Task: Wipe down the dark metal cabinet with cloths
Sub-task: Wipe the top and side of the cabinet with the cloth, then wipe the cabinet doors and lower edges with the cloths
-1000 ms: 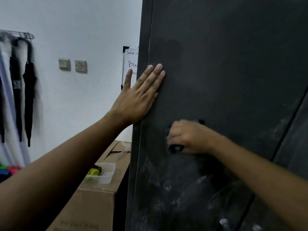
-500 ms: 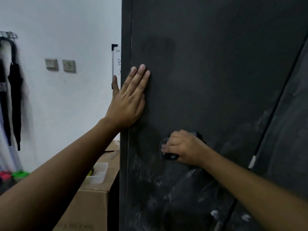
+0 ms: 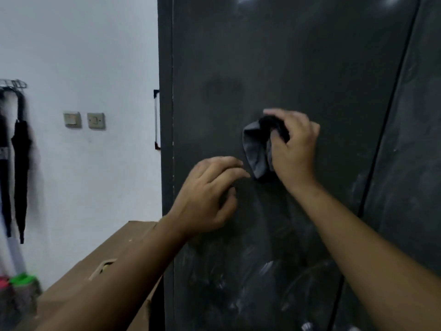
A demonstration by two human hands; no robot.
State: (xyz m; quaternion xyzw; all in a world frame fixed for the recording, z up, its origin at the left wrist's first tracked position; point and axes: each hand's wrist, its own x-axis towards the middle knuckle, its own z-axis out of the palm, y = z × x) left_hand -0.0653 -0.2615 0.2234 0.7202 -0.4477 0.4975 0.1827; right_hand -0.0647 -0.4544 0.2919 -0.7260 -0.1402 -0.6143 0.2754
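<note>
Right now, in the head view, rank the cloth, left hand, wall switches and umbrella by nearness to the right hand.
1. cloth, gripped in the right hand.
2. left hand, just lower left.
3. wall switches, on the white wall to the left.
4. umbrella, hanging far left.

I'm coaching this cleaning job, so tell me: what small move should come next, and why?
Probably sweep the cloth downward. The right hand grips it, bunched, against the dark cabinet at mid-height, while pale smears cover the panel lower down. The left hand, holding nothing, hovers beside the cloth.
</note>
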